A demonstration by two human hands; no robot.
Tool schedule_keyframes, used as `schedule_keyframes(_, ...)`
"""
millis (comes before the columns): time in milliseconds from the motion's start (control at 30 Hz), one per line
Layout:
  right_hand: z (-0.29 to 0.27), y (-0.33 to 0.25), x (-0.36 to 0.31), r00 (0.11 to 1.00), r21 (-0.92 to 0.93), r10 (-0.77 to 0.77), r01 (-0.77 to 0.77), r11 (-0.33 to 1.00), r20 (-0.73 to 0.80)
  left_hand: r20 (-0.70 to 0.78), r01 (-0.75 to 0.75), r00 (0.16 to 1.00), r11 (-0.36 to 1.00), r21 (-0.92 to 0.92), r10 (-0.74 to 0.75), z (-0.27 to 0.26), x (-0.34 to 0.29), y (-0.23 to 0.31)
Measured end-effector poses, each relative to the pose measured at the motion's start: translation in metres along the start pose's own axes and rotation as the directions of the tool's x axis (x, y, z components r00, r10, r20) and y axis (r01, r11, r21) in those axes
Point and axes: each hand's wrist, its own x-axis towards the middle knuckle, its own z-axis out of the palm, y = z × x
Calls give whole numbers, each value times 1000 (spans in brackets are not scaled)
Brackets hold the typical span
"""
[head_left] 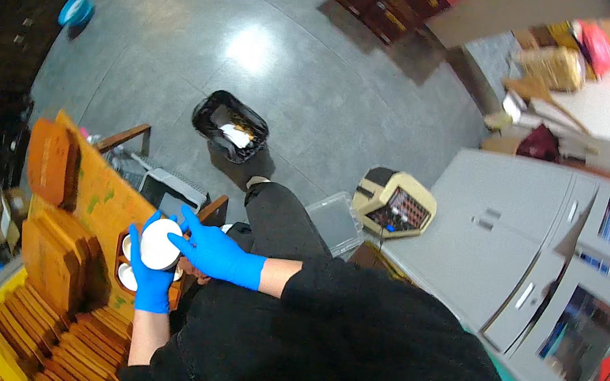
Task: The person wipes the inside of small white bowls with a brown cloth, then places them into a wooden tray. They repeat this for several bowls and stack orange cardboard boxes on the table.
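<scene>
A black bin (211, 136) stands on the grey floor (160, 48), a beige boxy appliance (396, 206) beside a grey cabinet (492, 195), dark red cartons (390, 8) beyond.

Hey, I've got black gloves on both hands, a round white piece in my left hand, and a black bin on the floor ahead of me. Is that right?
Not quite: the head view shows the gloves are blue, not black. The round white piece is in your left hand, and the black bin is on the floor ahead.
</scene>
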Motion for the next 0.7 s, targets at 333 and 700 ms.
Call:
schedule_keyframes(333, 61, 80, -1, 805, 425, -20, 334, 841, -593, 94, 50, 991, 931, 363, -90, -28, 25, -59)
schedule_keyframes(700, 31, 40, -19, 718, -35, -694, 693, 720, -41, 223, -234, 970, 604, 762, 95, 10, -15, -28)
